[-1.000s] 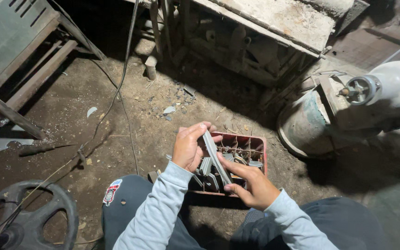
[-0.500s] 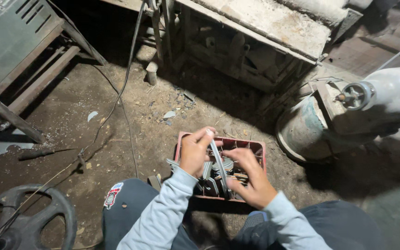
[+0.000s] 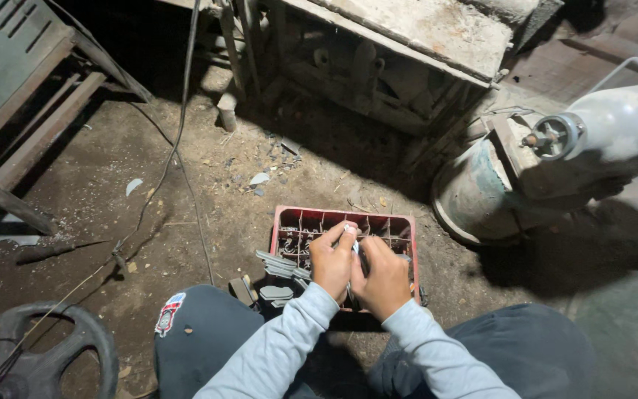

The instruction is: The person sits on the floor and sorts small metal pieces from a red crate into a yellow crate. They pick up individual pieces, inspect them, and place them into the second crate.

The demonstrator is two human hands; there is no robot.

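Note:
A red plastic crate (image 3: 298,215) with small compartments stands on the dirt floor just beyond my knees. Both my hands are over its near side, pressed close together. My left hand (image 3: 332,260) and my right hand (image 3: 382,275) are closed around a grey metal piece (image 3: 354,247) held between them; only a thin strip of it shows. Several grey metal parts (image 3: 280,264) stick out over the crate's left edge, beside my left wrist.
A black steering wheel (image 3: 32,352) lies at the lower left. A thin cable (image 3: 177,140) runs across the dirt. A wooden frame (image 3: 35,133) stands at the left, a worn bench (image 3: 400,52) at the back, a pale gas cylinder (image 3: 614,129) and a round drum (image 3: 474,199) at the right.
The long metal piece that stood up between my hands has come down toward the crate. My hands have closed in together over it. The view shifted slightly.

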